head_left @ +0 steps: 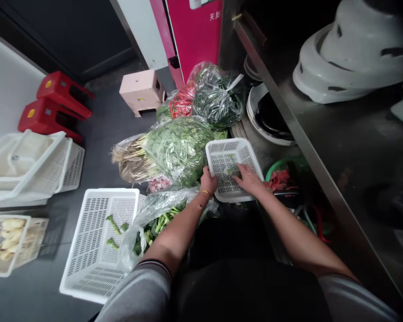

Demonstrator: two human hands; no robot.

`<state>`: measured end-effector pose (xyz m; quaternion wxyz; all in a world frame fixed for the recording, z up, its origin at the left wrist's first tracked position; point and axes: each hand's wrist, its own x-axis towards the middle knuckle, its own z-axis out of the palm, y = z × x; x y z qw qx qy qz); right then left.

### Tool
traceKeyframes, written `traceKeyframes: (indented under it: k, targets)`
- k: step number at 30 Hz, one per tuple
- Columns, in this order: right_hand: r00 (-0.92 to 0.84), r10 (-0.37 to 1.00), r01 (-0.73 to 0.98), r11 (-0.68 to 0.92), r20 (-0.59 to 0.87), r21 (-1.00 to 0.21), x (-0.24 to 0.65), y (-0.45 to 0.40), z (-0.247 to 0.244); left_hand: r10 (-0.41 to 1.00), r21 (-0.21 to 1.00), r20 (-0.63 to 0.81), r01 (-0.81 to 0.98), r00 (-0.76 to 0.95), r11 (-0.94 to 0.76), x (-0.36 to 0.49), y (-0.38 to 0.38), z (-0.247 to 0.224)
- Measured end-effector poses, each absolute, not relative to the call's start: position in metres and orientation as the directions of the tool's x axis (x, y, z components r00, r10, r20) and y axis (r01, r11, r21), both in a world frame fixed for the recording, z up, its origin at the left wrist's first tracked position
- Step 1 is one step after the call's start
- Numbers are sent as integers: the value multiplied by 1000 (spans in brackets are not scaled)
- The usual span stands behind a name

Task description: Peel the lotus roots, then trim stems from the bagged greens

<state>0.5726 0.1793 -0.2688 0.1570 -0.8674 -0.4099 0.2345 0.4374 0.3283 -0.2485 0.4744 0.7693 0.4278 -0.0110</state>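
Note:
A small white perforated basket (221, 192) with a few green bits in it is in front of me. My left hand (208, 180) grips its left rim, fingers closed. My right hand (248, 179) reaches inside from the right, fingers apart over the green bits (229, 171); whether it pinches any is not clear. Left of the basket lies a large clear bag of leafy greens (179, 145) with long roots. Another plastic bag of green stalks (161, 221) lies beside my left forearm. A larger white basket (89, 250) at the left holds several broccoli pieces (113, 225).
Red stools (47, 114), a pink stool (141, 89) and stacked white baskets (57, 167) stand on the floor. Bags of red peppers (182, 102) and dark greens (218, 103) lie ahead. A steel shelf edge (297, 129) runs along the right, above a green basin (273, 167).

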Motion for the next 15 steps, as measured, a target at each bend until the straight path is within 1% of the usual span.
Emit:
traceKeyframes:
  k: [2, 5, 6, 7, 9, 11, 12, 13, 14, 15]
  targets:
    - [514, 819, 665, -569, -257, -483, 571, 179, -275, 649, 725, -433, 669, 626, -162, 440, 325, -254]
    - [482, 789, 667, -613, -381, -425, 573, 174, -289, 585, 645, -563, 753, 584, -132, 440, 331, -257]
    - [489, 765, 660, -639, -418, -396, 575, 172, -294, 559, 638, -591, 761, 581, -116, 438, 336, -254]
    - [500, 747, 655, -657, -439, -372, 577, 170, -298, 543, 663, -591, 743, 596, -94, 433, 341, -247]
    - [520, 725, 650, -679, -452, -341, 581, 168, -304, 548, 778, -512, 627, 662, -31, 412, 351, -221]
    - [533, 711, 650, -691, -459, -316, 584, 168, -299, 598, 900, -356, 436, 719, 11, 374, 355, -182]
    - [537, 707, 652, -694, -461, -305, 584, 168, -291, 628, 935, -278, 354, 727, 4, 347, 353, -161]
    - [540, 707, 656, -694, -457, -298, 582, 169, -279, 656, 950, -220, 312, 722, -24, 317, 347, -141]
    - [545, 714, 661, -689, -441, -298, 579, 170, -262, 683, 943, -184, 322, 707, -79, 284, 338, -125]
    - [543, 734, 672, -671, -407, -313, 574, 171, -241, 695, 915, -166, 373, 699, -157, 249, 325, -114]
